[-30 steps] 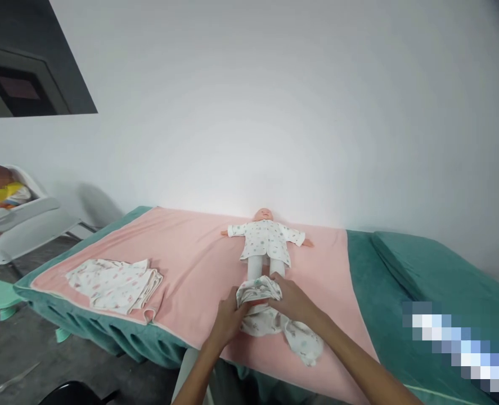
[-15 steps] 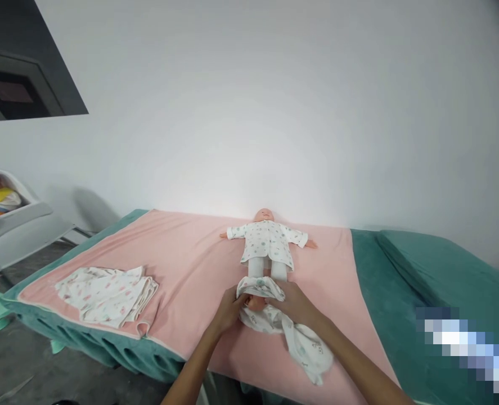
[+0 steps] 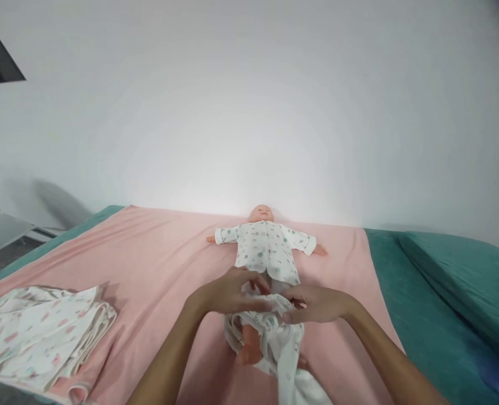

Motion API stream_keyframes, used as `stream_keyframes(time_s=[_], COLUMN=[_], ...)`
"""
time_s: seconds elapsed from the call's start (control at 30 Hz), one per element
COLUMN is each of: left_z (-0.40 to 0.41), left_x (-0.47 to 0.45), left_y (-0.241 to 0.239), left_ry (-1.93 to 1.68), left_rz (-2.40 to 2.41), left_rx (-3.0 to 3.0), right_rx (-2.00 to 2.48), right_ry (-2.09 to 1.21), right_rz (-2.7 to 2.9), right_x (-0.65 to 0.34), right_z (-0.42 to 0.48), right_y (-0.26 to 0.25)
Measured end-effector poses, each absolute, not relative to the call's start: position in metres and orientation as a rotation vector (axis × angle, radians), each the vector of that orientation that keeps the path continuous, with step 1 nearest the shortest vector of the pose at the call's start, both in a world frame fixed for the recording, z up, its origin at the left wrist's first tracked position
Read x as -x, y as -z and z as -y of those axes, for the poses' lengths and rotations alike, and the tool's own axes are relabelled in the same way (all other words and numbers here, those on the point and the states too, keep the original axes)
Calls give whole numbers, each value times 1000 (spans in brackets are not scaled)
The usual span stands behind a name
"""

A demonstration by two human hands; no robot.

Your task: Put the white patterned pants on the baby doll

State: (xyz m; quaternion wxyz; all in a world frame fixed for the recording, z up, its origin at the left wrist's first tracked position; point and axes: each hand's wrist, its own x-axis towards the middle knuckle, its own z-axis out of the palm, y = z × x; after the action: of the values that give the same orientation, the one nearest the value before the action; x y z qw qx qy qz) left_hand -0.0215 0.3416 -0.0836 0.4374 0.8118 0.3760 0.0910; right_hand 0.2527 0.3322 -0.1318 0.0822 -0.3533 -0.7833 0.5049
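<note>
The left hand (image 3: 235,291) is pinching the bunched upper part of white printed trousers (image 3: 289,340) between thumb and fingers, and the right hand (image 3: 323,304) is gripping the same cloth just beside it. The trousers are lying gathered around the lower legs of a baby doll (image 3: 261,214); one bare foot (image 3: 249,351) is poking out below, while a loose length of cloth is trailing toward the near side. Whether either foot is passing through its leg opening, I cannot tell. The doll is already wearing a matching long-sleeved jacket (image 3: 266,247), both sleeves on; the trousers are not yet reaching the waist. It is lying face-up on a pink blanket (image 3: 169,253), with folded printed cloths (image 3: 49,334) resting well apart on the left. Green bedding (image 3: 388,275) is showing beyond the blanket's right edge.
</note>
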Motion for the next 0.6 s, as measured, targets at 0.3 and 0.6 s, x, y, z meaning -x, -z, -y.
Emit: stream_keyframes(time_s=[0.3, 0.6], left_z=[-408, -402], left_x=[-39, -17], left_y=[142, 155], left_ry=[-128, -315], left_rz=[-680, -501], left_rx=[-1890, -1305], right_rx=[854, 685], right_ry=[-1855, -1847], right_rz=[1828, 1258], right_x=[-278, -266], right_z=[-349, -345], right_y=[177, 212])
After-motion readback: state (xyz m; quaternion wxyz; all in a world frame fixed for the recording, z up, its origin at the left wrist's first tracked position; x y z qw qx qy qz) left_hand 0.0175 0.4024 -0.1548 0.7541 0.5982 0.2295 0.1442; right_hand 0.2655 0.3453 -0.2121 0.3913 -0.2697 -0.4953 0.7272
